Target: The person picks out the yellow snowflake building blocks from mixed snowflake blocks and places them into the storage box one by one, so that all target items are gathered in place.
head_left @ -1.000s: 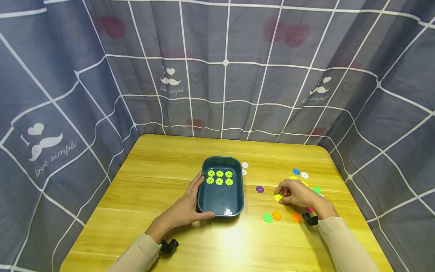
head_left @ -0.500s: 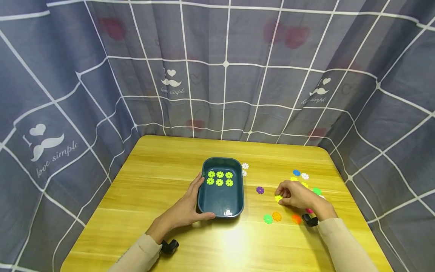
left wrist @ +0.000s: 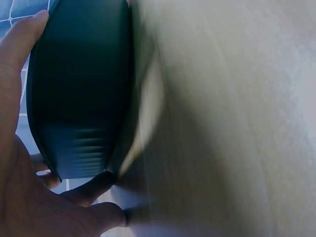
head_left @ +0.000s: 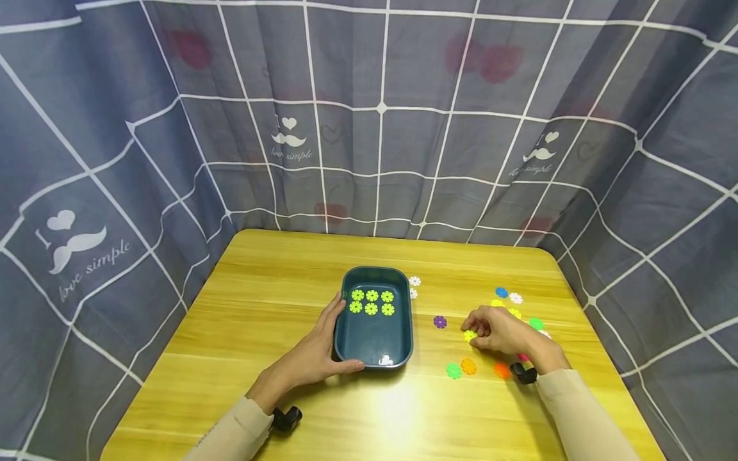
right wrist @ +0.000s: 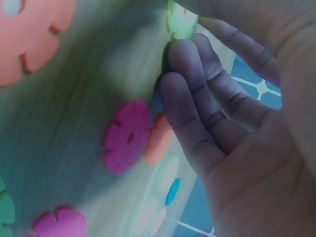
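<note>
My left hand (head_left: 314, 352) holds the dark teal tray (head_left: 375, 346) at its left side, thumb along the near edge. In the left wrist view the fingers (left wrist: 94, 190) lie at the tray wall. Two rows of yellow-green notched flower-shaped plastic discs (head_left: 371, 296) lie in the tray's far half. To the right of the tray, my right hand (head_left: 498, 330) pinches a yellow flower-shaped disc (head_left: 470, 336) low over the table. The right wrist view shows that disc (right wrist: 181, 22) at the fingertips, partly hidden by the hand.
Nearby lie a purple disc (head_left: 441, 322), a green disc (head_left: 453, 371), an orange disc (head_left: 469, 366) and a red-orange disc (head_left: 501, 370). Beyond my right hand are blue (head_left: 501, 292), white and yellow discs. Two white discs (head_left: 414, 281) sit beside the tray. A grey curtain (head_left: 346, 160) surrounds the table.
Almost nothing moves. My right fingers shift slightly at the yellow disc; the left hand and tray stay in place.
</note>
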`<move>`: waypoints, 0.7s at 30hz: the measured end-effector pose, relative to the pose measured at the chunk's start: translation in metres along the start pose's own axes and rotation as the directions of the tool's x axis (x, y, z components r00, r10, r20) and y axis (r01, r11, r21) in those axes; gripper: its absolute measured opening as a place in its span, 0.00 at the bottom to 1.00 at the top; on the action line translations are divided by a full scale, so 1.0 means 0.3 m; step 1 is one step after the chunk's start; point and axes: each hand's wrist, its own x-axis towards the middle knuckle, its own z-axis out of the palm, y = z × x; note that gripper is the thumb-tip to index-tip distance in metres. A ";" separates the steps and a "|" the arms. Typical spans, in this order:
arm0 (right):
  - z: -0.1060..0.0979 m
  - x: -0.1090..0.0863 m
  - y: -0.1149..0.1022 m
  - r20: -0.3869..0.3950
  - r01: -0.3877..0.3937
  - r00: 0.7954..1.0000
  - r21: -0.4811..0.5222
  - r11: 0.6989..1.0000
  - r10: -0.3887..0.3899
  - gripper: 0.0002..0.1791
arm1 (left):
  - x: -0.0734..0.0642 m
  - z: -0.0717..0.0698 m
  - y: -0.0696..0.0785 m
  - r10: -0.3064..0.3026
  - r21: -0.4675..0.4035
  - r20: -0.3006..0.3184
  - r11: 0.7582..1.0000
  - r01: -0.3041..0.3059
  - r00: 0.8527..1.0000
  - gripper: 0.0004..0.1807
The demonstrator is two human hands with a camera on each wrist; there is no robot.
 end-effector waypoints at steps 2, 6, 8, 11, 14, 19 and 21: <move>0.001 -0.001 0.000 -0.007 0.012 1.000 -0.017 1.000 -0.012 0.11 | 0.000 -0.001 0.001 0.002 0.002 -0.002 1.000 -0.002 1.000 0.80; 0.003 -0.002 0.000 -0.021 0.034 0.999 -0.046 0.998 -0.035 0.12 | 0.000 -0.002 0.003 0.003 -0.005 0.000 1.000 -0.003 1.000 0.80; 0.005 0.000 -0.001 -0.028 0.036 0.999 -0.058 0.998 -0.038 0.12 | -0.001 -0.002 0.004 0.002 -0.006 0.001 1.000 -0.002 1.000 0.80; 0.007 0.002 -0.003 -0.039 0.045 0.998 -0.086 0.995 -0.048 0.13 | -0.002 -0.002 0.005 -0.001 -0.004 0.002 1.000 0.001 1.000 0.80; 0.011 0.005 -0.005 -0.051 0.040 0.998 -0.107 0.993 -0.045 0.14 | -0.002 -0.002 0.006 -0.005 0.002 0.001 1.000 0.005 1.000 0.80; 0.018 0.007 -0.005 -0.073 0.023 0.997 -0.118 0.993 -0.032 0.15 | -0.001 -0.002 0.005 -0.009 0.003 0.001 1.000 0.009 1.000 0.81; 0.022 0.008 -0.005 -0.082 0.018 0.996 -0.123 0.992 -0.028 0.15 | -0.002 -0.001 0.004 -0.012 0.003 0.001 1.000 0.012 1.000 0.81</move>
